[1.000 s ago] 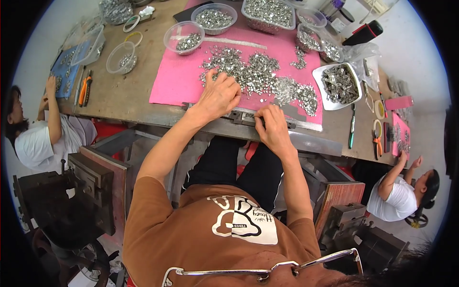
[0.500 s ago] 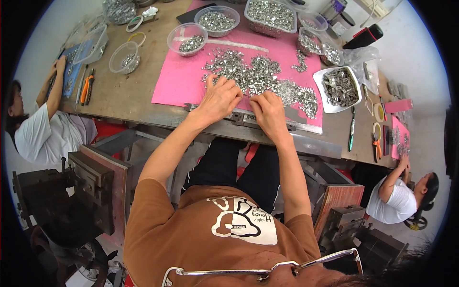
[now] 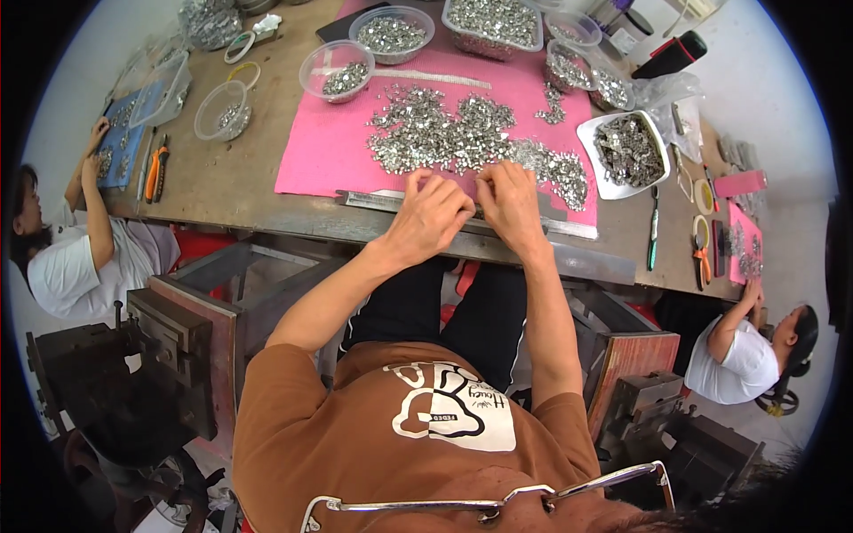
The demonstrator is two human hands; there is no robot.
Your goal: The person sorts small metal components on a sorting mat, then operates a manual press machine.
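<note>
My left hand (image 3: 432, 213) and my right hand (image 3: 510, 202) meet over a metal bar fixture (image 3: 368, 200) along the bench's front edge. Their fingers are bent and pinched, the fingertips nearly touching; whatever they hold is too small or hidden to make out. Just beyond them a loose heap of small shiny silver metal pieces (image 3: 435, 129) spreads over a pink mat (image 3: 311, 147). More of these pieces reach toward the mat's right side, beyond my right hand.
Clear plastic tubs of silver pieces, such as a round tub (image 3: 391, 35) and a square tub (image 3: 494, 31), line the back. At right stand a white bowl (image 3: 586, 147) of darker pieces, a green-handled tool (image 3: 653, 233) and orange pliers (image 3: 701, 258). More pliers (image 3: 156, 171) lie left. Co-workers sit on both sides.
My left hand has drawn back from the heap's edge toward me and right, closer to my right hand. The co-worker on the left has spread their hands apart.
</note>
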